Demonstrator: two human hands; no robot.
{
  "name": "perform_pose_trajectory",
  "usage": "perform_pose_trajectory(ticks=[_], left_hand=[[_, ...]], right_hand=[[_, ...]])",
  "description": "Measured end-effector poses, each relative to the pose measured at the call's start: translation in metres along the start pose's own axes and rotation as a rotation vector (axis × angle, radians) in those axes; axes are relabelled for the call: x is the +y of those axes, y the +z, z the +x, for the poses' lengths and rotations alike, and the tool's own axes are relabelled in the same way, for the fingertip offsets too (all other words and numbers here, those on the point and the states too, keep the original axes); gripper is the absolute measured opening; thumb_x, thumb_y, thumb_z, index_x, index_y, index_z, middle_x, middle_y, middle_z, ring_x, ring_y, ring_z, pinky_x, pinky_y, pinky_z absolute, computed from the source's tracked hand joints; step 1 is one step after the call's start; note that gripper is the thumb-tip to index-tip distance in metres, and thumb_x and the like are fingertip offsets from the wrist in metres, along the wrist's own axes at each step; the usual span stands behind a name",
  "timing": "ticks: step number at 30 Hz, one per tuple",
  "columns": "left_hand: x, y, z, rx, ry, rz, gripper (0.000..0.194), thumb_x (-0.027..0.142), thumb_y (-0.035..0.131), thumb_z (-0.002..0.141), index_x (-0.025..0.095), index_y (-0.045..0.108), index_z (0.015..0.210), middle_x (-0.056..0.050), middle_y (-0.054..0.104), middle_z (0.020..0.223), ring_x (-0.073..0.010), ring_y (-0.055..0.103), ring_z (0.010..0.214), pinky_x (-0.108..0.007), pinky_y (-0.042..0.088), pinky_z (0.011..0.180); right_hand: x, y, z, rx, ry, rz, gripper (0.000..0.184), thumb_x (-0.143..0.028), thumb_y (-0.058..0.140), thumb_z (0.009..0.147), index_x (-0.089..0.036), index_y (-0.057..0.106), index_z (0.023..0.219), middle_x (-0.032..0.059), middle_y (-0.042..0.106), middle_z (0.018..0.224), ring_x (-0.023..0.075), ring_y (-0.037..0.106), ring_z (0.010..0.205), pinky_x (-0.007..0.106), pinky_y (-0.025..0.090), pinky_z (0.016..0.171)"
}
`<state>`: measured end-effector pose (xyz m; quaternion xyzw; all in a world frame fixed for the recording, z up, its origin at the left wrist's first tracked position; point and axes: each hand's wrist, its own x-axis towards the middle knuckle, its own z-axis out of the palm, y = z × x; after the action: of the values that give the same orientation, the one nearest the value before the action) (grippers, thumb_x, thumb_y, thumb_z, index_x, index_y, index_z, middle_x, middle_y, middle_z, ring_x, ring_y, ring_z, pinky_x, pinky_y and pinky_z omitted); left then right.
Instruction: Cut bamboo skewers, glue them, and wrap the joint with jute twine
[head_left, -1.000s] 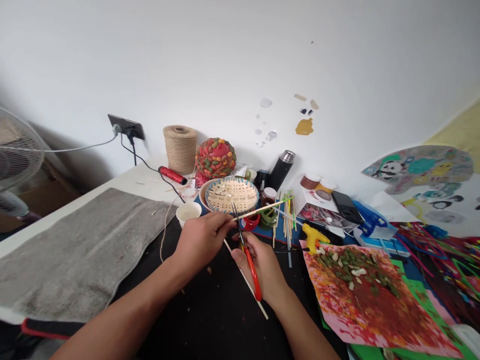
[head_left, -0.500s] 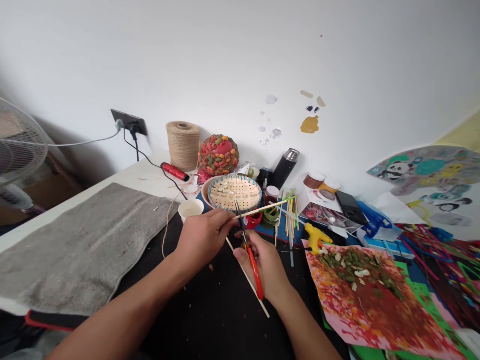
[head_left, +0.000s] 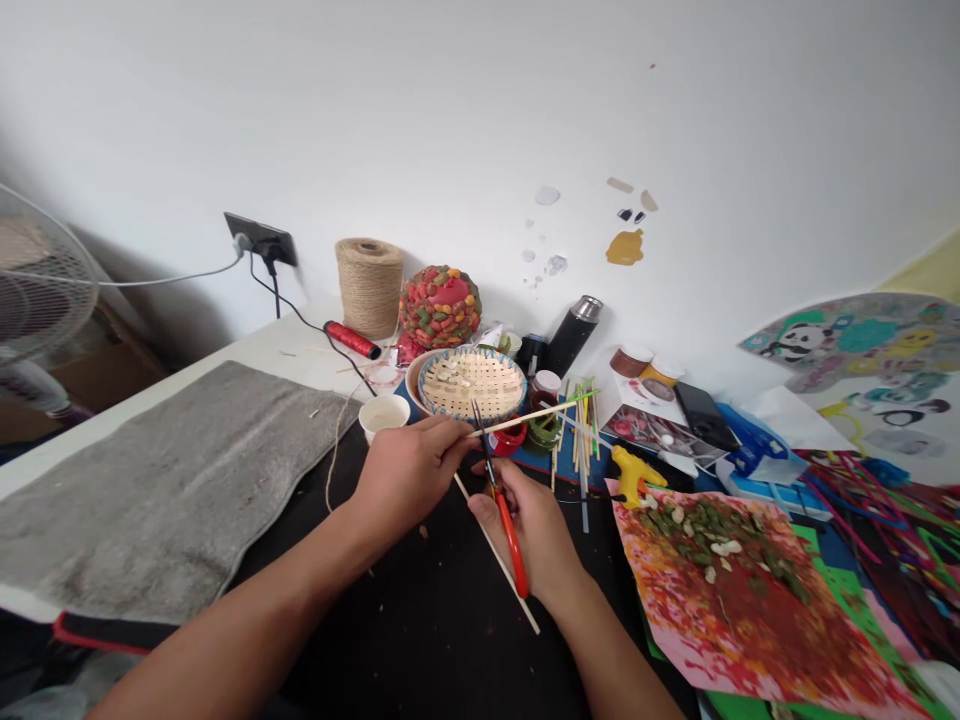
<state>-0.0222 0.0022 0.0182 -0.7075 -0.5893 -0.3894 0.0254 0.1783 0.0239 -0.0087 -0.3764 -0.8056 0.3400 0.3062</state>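
My left hand (head_left: 409,475) pinches a thin bamboo stick (head_left: 536,413) that points right and slightly up, its far tip green. My right hand (head_left: 529,525) grips red-handled scissors (head_left: 504,510), whose dark blades cross the stick close to my left fingertips. A second pale stick (head_left: 499,560) runs diagonally under both hands on the black mat (head_left: 420,630). Just behind the hands stand a woven basket (head_left: 471,383), a small white cup (head_left: 383,413) and a red lid.
A grey felt cloth (head_left: 165,490) covers the left side. A twine spool (head_left: 368,287), seed-covered ball (head_left: 440,305), black flask (head_left: 571,335), loose sticks (head_left: 581,435), yellow glue gun (head_left: 630,472), phone (head_left: 702,415) and a seed collage (head_left: 735,590) crowd the back and right. A fan (head_left: 37,290) stands far left.
The view has shifted slightly; both hands keep nearly the same pose, with the scissors still at the stick.
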Motion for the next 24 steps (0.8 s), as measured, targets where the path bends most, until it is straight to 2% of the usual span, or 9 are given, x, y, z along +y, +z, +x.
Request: perform_pose_trajectory(ticks=[11,19,24], left_hand=[[-0.0011,0.0013,0.0009,-0.020,-0.039,-0.030,0.012,0.025,0.070,0.099,0.020,0.080,0.095,-0.002,0.084,0.095,-0.0208,0.078,0.079,-0.028,0.050,0.066],[0.0000,0.0005,0.0010,-0.031,-0.025,-0.014,0.011,0.024,0.070,0.099,0.022,0.080,0.098,-0.002,0.084,0.096,-0.0207,0.079,0.081,-0.027,0.051,0.066],[-0.0006,0.0014,0.0003,-0.045,-0.018,-0.007,0.013,0.024,0.067,0.101,0.021,0.080,0.098,-0.003,0.084,0.096,-0.0206,0.079,0.081,-0.028,0.053,0.067]], right_hand=[[0.0029,0.0000,-0.0011,-0.007,0.007,0.031,0.034,-0.043,0.069,0.098,-0.023,0.067,0.126,0.0061,0.074,0.102,0.0213,0.071,0.085,0.027,0.057,0.077],[0.0037,0.0016,-0.0002,-0.022,0.043,0.052,0.032,-0.040,0.070,0.098,-0.023,0.067,0.125,0.0049,0.075,0.101,0.0192,0.070,0.079,0.024,0.055,0.069],[0.0035,0.0016,0.0000,-0.007,0.075,0.084,0.027,-0.038,0.073,0.097,-0.023,0.070,0.119,0.0051,0.077,0.105,0.0197,0.073,0.084,0.024,0.056,0.073]])
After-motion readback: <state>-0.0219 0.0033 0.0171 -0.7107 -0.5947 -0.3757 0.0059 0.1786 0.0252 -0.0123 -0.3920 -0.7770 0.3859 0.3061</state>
